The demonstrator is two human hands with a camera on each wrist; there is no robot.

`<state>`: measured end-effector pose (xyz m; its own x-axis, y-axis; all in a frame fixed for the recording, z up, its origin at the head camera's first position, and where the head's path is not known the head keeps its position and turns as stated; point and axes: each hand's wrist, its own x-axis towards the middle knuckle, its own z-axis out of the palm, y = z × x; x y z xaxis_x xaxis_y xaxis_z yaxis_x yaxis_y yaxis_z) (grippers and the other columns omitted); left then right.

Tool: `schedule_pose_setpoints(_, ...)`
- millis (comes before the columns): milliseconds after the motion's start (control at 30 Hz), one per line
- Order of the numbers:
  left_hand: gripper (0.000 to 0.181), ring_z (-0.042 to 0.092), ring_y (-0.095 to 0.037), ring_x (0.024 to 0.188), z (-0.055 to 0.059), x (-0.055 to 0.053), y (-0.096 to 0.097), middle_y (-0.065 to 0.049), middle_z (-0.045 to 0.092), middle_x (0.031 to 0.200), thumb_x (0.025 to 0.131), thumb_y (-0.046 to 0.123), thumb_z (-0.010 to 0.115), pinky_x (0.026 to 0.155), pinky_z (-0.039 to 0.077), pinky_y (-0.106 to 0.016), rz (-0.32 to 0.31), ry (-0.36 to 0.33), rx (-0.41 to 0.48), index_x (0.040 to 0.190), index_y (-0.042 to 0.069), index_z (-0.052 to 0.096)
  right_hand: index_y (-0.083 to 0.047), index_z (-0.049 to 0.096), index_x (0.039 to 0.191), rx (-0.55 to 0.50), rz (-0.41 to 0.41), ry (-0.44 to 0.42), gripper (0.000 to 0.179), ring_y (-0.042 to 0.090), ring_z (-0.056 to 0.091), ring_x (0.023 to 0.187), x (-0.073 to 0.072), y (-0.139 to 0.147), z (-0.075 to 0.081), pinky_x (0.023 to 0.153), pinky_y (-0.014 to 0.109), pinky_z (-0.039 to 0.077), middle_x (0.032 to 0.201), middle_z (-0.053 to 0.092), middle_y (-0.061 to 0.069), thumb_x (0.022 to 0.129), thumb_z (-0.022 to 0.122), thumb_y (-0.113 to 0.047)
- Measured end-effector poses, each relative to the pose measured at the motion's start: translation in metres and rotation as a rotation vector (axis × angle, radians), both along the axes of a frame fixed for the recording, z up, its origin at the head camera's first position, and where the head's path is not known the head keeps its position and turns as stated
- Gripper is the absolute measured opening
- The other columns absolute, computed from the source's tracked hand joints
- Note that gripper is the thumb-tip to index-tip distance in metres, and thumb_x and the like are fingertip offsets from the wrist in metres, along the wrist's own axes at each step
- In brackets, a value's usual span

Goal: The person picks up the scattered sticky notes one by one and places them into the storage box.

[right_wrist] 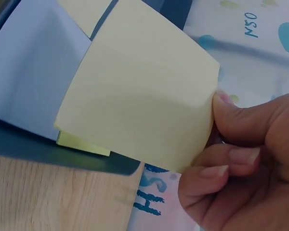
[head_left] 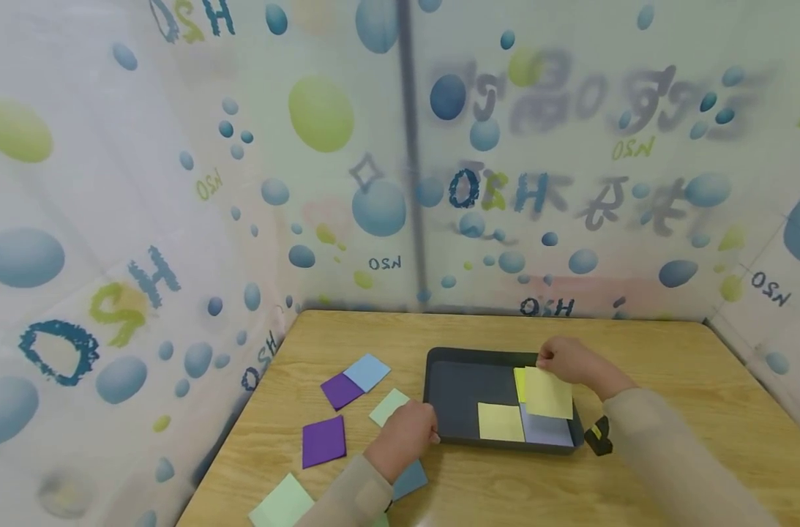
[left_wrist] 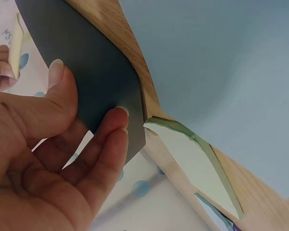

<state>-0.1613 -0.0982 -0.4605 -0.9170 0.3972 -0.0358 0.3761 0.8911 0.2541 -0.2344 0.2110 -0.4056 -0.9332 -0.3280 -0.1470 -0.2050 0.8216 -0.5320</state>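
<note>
With 12 o'clock as the far side in the head view, the wooden table (head_left: 670,380) bore a dark tray (head_left: 459,388), its long axis running 9 to 3. The left hand (head_left: 405,435) touched the tray's 8 o'clock corner, fingers half curled and thumb apart; I could not tell whether they gripped the wall. The right hand (head_left: 566,359), at 2 o'clock, pinched the far edge of a pale yellow square (head_left: 548,393), the fingers drawn in around it. That square hung over the tray's 3 o'clock side, partly covering a lavender square (head_left: 547,432).

Setting it down well seemed to call for a steady tray, a light pinch at the edge only, and the near edge lowered gently so it dragged nothing beneath. The held square had no clear long axis; its free edge faced 6 o'clock, turned slightly toward 5. At its 9 o'clock side showed a bright yellow strip (head_left: 520,380).
</note>
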Motion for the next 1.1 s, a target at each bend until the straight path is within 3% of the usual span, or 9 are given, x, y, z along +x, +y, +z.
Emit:
schedule_pose_setpoints(167, 0.006, 0.069, -0.009, 0.071, -0.001, -0.001, 0.0, 0.002, 0.076, 0.08, 0.085, 0.018, 0.081, 0.061, 0.055, -0.022, -0.006, -0.007, -0.006, 0.083, 0.012, 0.08, -0.002, 0.065, 0.086, -0.029, 0.045, -0.027, 0.018, 0.016, 0.042, 0.065, -0.007, -0.008, -0.002, 0.059, 0.03, 0.037, 0.071, 0.046, 0.0, 0.101, 0.056, -0.007)
schedule_pose_setpoints(367, 0.005, 0.069, -0.009, 0.071, -0.002, -0.001, 0.0, 0.003, 0.076, 0.08, 0.085, 0.017, 0.081, 0.062, 0.055, -0.022, 0.001, -0.004, -0.017, 0.082, 0.013, 0.081, 0.001, 0.067, 0.091, -0.056, 0.07, -0.065, 0.016, 0.016, 0.04, 0.066, -0.012, -0.021, -0.004, 0.061, 0.031, 0.036, 0.073, 0.046, 0.002, 0.1, 0.056, -0.005)
schedule_pose_setpoints(767, 0.007, 0.071, -0.01, 0.073, -0.004, -0.002, -0.001, 0.002, 0.077, 0.08, 0.085, 0.017, 0.081, 0.062, 0.056, -0.022, -0.006, 0.008, -0.002, 0.082, 0.011, 0.081, -0.002, 0.067, 0.093, -0.102, 0.044, -0.199, 0.013, 0.009, 0.03, 0.052, -0.021, -0.046, -0.014, 0.049, 0.022, 0.029, 0.066, 0.041, -0.003, 0.1, 0.057, -0.008)
schedule_pose_setpoints(1100, 0.006, 0.071, -0.011, 0.075, 0.0, -0.001, 0.001, 0.001, 0.077, 0.081, 0.084, 0.017, 0.081, 0.063, 0.057, -0.022, 0.0, -0.008, -0.007, 0.085, 0.011, 0.081, -0.003, 0.065, 0.09, -0.091, 0.043, -0.237, 0.013, 0.008, 0.025, 0.05, -0.022, -0.059, -0.016, 0.048, 0.022, 0.027, 0.066, 0.04, -0.003, 0.1, 0.057, -0.007)
